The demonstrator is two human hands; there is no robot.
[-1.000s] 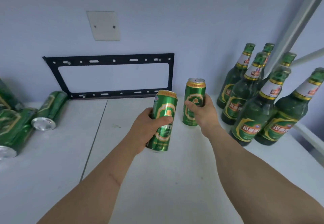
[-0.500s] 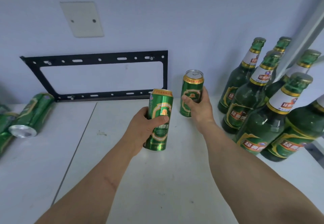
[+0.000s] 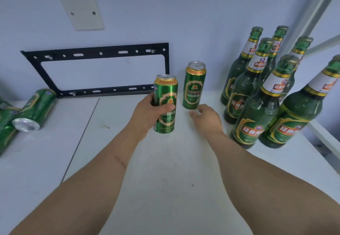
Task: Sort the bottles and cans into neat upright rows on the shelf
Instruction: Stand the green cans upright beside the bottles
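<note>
The left hand has its fingers clamped around an upright green can, seemingly just above the white shelf. The right hand hovers empty, fingers loosely apart, just near of a second upright can. Green bottles stand clustered at right; more cans lie toppled at far left.

Both forearms are bare with no sleeves, and the left forearm bears a thin scar-like line
</note>
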